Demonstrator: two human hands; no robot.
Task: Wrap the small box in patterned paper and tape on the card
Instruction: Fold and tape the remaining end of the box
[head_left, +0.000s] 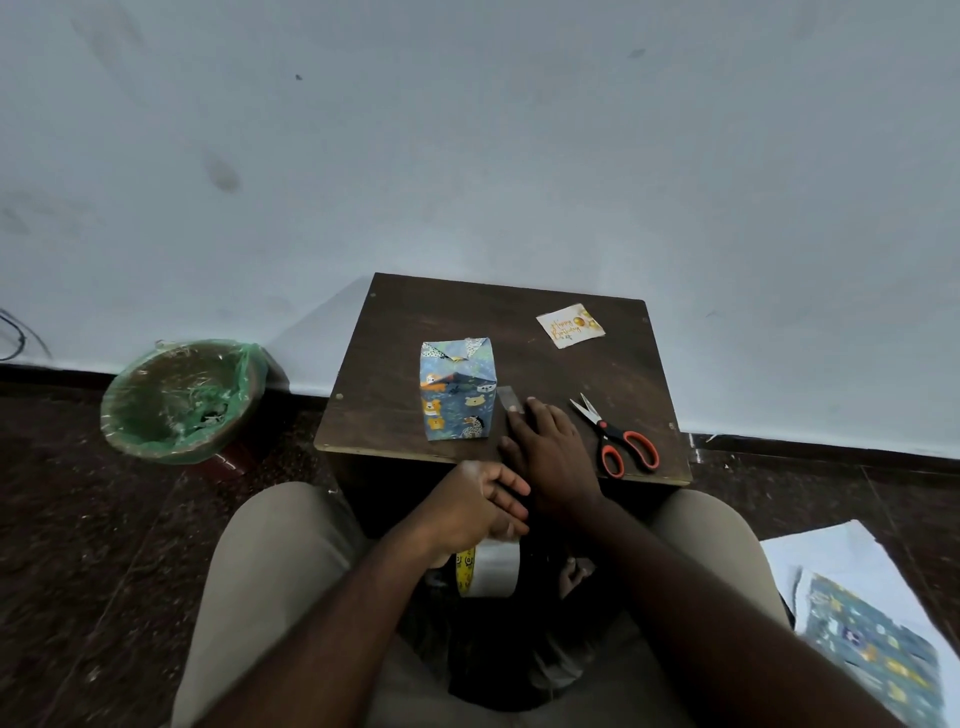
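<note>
The small box (456, 391), wrapped in blue animal-patterned paper, stands upright on the dark wooden table (395, 374). A "Happy Birthday" card (570, 325) lies at the table's far right. My right hand (545, 452) rests on the table just right of the box, and a short strip of clear tape (510, 399) sticks up from its fingertips. My left hand (475, 506) grips a roll of clear tape (491, 569) below the table's front edge, over my lap.
Orange-handled scissors (618, 436) lie at the table's right front. A bin with a green liner (179, 400) stands on the floor to the left. Spare patterned paper (872, 644) lies on the floor at the right. A wall rises right behind the table.
</note>
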